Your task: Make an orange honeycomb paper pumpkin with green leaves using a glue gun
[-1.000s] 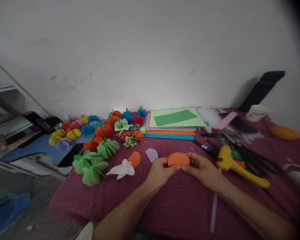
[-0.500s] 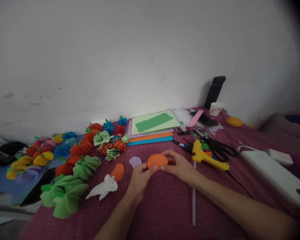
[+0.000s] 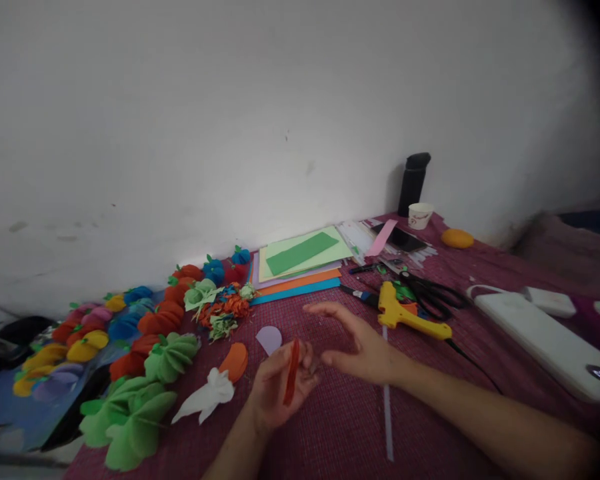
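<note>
My left hand (image 3: pixel 267 400) holds a thin stack of orange paper circles (image 3: pixel 291 373) turned edge-on, between the thumb and the fingers. To its right, my right hand (image 3: pixel 363 347) hovers above the cloth with thumb and fingers apart and nothing in it. Just behind my left hand lies a lilac paper piece (image 3: pixel 269 339). Another orange paper piece (image 3: pixel 234 362) and a crumpled white tissue (image 3: pixel 211 395) rest to the left. A yellow glue gun (image 3: pixel 397 313) lies beyond my right wrist, with a pale glue stick (image 3: pixel 388 423) running out below the forearm.
Paper pumpkins (image 3: pixel 163 319) in many colours crowd the left side, near paper scraps (image 3: pixel 235 303). Coloured sheets (image 3: pixel 300 253) lie against the wall. Black scissors (image 3: pixel 430 293), a phone (image 3: pixel 405 239), a paper cup (image 3: pixel 420 217), a black bottle (image 3: pixel 413 183) and a white power bank (image 3: pixel 545 343) stand or lie right.
My right hand has let go of the orange paper circles and opened. My left hand has tilted them from face-up to edge-on, drawing them slightly nearer. The view has shifted a little.
</note>
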Motion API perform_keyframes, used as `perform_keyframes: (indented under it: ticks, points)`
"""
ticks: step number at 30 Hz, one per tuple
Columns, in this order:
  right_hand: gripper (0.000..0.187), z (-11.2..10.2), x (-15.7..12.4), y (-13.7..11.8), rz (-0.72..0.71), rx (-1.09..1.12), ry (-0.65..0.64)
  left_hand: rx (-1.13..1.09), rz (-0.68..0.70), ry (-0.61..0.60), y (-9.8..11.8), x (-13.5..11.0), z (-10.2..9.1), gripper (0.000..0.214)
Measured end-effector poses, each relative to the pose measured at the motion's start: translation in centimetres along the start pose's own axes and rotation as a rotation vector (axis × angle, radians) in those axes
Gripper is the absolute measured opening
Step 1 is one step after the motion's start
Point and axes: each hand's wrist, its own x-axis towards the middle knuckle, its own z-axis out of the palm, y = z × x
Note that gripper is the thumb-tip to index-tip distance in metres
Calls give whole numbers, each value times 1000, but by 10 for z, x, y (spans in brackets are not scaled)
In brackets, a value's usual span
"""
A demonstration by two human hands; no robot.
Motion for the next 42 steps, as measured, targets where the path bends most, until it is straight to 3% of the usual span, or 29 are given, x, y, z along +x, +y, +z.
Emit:
perform_keyframes:
  ticks: [3,8,10,13,17,20,23,28,35,42]
  points:
    - [56,2,0,-6,-70,-88,-100,2,-117,29,-10,0,-4,10]
    - [13,2,3,-4,-72,39,-125,-22,-234,75,-22,2,-10,13]
    - [11,2,4,1,17,136,-79,4,-156,127,-18,5,-8,17]
    - [11,2,6,12,219,296,19,102,75,264,-8,9,-3,23]
    - [14,7,7,19,407,417,85,402,326,266,-2,10,-2,44]
    - [14,9,7,18,456,402,110,648,372,301,-6,9,-5,36]
    - [15,10,6,17,480,354,105,749,363,371,-9,9,-8,21]
    - [17,12,4,24,497,275,23,713,385,393,-7,10,-10,17]
    - [22,18,2,23,456,284,64,578,382,379,-9,14,-4,18]
    - [31,29,-2,33,504,277,117,384,362,485,-12,19,0,20]
